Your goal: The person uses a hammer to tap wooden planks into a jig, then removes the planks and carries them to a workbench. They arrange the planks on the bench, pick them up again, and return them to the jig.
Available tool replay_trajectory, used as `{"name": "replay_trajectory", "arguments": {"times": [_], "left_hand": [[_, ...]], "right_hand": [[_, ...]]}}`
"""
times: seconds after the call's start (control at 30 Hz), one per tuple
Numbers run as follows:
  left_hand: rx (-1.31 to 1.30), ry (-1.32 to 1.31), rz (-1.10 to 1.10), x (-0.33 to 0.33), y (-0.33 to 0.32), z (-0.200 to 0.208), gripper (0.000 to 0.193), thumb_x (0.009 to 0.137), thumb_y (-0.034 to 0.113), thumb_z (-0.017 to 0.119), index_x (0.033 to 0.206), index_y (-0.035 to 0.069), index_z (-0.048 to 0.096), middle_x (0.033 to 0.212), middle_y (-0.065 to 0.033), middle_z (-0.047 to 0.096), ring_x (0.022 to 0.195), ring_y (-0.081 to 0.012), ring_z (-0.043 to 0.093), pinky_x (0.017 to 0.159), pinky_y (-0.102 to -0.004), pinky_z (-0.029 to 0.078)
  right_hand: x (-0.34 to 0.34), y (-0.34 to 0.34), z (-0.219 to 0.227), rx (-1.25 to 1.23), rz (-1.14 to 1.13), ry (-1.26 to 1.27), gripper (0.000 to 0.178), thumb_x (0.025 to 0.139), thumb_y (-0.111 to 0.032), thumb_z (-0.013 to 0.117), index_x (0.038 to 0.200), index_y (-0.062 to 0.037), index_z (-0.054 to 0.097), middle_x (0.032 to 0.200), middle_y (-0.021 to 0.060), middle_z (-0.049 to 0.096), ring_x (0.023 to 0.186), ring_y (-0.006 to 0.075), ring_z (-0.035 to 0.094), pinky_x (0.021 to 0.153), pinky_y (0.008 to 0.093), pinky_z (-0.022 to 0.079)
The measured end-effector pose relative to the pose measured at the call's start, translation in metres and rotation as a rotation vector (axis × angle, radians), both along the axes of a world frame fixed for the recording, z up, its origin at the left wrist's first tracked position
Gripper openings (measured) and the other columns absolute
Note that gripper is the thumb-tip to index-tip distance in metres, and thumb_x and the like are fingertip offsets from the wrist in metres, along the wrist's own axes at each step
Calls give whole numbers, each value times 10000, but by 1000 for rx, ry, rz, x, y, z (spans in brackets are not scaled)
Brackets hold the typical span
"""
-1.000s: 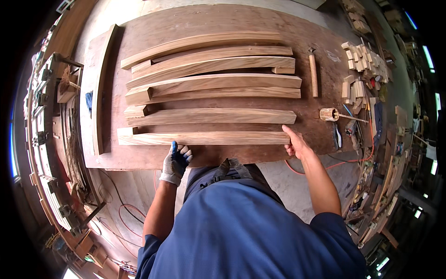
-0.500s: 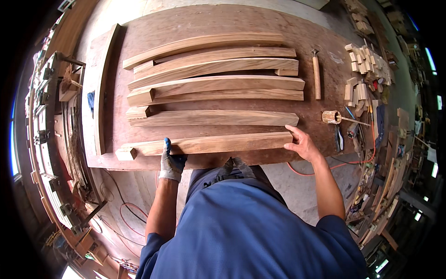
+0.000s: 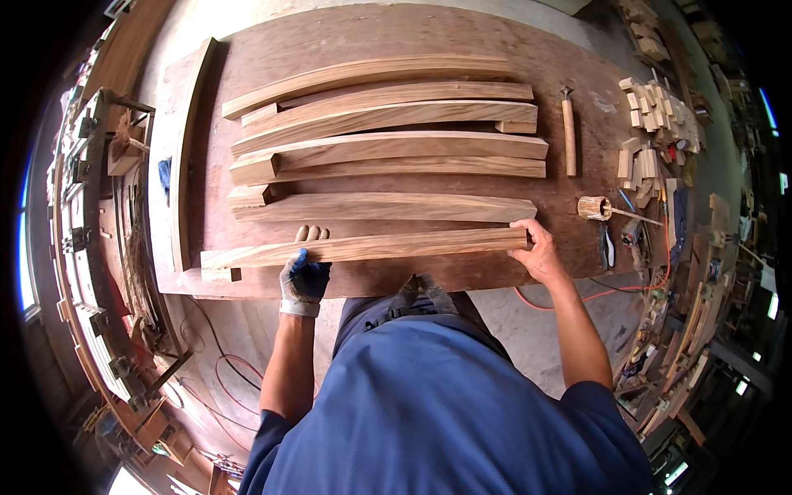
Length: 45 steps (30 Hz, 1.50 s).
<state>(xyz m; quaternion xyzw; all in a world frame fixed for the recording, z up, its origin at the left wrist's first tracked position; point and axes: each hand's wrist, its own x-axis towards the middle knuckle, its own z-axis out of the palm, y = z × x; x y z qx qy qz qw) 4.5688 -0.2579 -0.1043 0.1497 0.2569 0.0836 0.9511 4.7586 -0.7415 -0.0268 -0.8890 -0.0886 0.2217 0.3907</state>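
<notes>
Along the near edge of the worktable point(image 3: 462, 276) lies a long wooden bar point(image 3: 412, 245) with plain grain, a short block point(image 3: 221, 275) showing at the near side of its left end. My left hand point(image 3: 304, 279), in a grey and blue glove, is closed around the bar left of its middle. Its fingertips come up on the far side, the thumb on the near side. My bare right hand point(image 3: 540, 252) grips the bar's right end between fingers and thumb. Just beyond is another bar point(image 3: 388, 206), a block at its left end.
Several similar curved bars point(image 3: 412, 147) lie in rows farther back. A long beam point(image 3: 191, 157) runs along the table's left side. To the right are a hammer point(image 3: 569, 136), a round pot point(image 3: 592, 208) with a stick, and piled wood blocks point(image 3: 656, 107). Hoses point(image 3: 239, 371) trail on the floor.
The near bar has been rolled over, so its left-end block now shows below it on the near side. My left fingers have come into sight over the far side.
</notes>
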Motion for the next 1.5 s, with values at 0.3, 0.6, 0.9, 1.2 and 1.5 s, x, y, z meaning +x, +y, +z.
{"name": "replay_trajectory", "arguments": {"times": [0.3, 0.6, 0.9, 1.2, 1.5], "left_hand": [[-79, 58, 29, 1, -7, 2, 761, 913, 63, 686, 1612, 20, 389, 1589, -187, 509, 1508, -377, 443, 1283, -507, 337], [-120, 54, -4, 1, -8, 3, 804, 898, 76, 732, 1620, 72, 379, 1586, -157, 501, 1493, -384, 453, 1253, -529, 376], [-123, 20, -94, 3, -8, 13, 836, 883, 120, 758, 1627, 99, 376, 1599, -155, 477, 1502, -399, 432, 1234, -576, 381], [-54, 460, -207, -11, 0, -28, 429, 967, 288, 762, 1332, 112, 621, 1392, -151, 629, 1333, -356, 576, 1112, -572, 517], [364, 938, -332, 24, -29, 13, 564, 854, 496, 881, 1139, 56, 676, 794, -120, 700, 533, -271, 669, 481, -380, 576]], "right_hand": [[-5, 0, -6, 10, -31, 18, 524, 740, 47, 849, 1220, -68, 673, 1070, 75, 723, 1008, 189, 696, 897, 345, 561], [-6, -2, -16, 43, -56, 47, 502, 746, 79, 825, 1203, -58, 667, 1054, 51, 738, 992, 161, 710, 893, 326, 564], [-9, -6, -21, 15, -65, -40, 523, 738, 59, 838, 1214, -76, 670, 1070, 69, 735, 1019, 182, 706, 906, 345, 565], [-16, -25, -40, -36, -48, 171, 553, 721, -70, 937, 1200, -30, 663, 1037, 67, 722, 978, 162, 679, 876, 341, 564], [-11, -29, -40, -342, -264, 19, 558, 836, -351, 884, 1204, 28, 704, 1084, 259, 768, 998, 355, 761, 895, 434, 593]]}}
